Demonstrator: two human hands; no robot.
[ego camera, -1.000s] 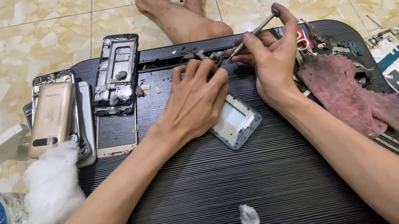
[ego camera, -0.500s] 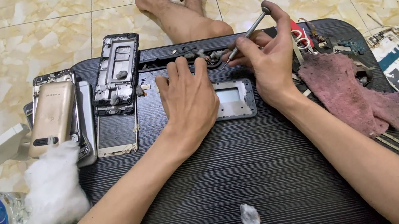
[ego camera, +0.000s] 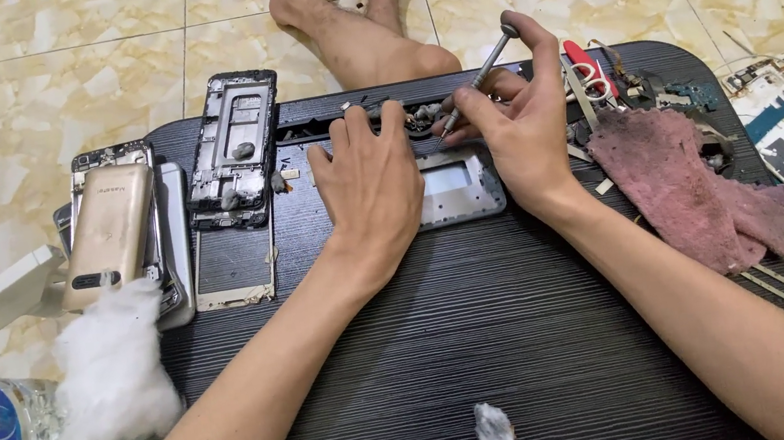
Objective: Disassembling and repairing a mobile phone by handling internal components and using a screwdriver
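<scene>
— Where the black desk meets its far tray: left hand spread flat, fingers extended, pinning the grey phone frame down without closing on anything.

— And the right hand?

— Clenched around a slim screwdriver, tip down by the small parts; possibly on a screw, too small to tell.

— Handling of that frame?

— Light, thin, stiff yet easily bent; best gripped by the outer edges, never across the open window. Pink rag lying just right.

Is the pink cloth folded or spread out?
Spread out, roughly: the cloth lies flat but crumpled on the table, beside the right hand.
</scene>
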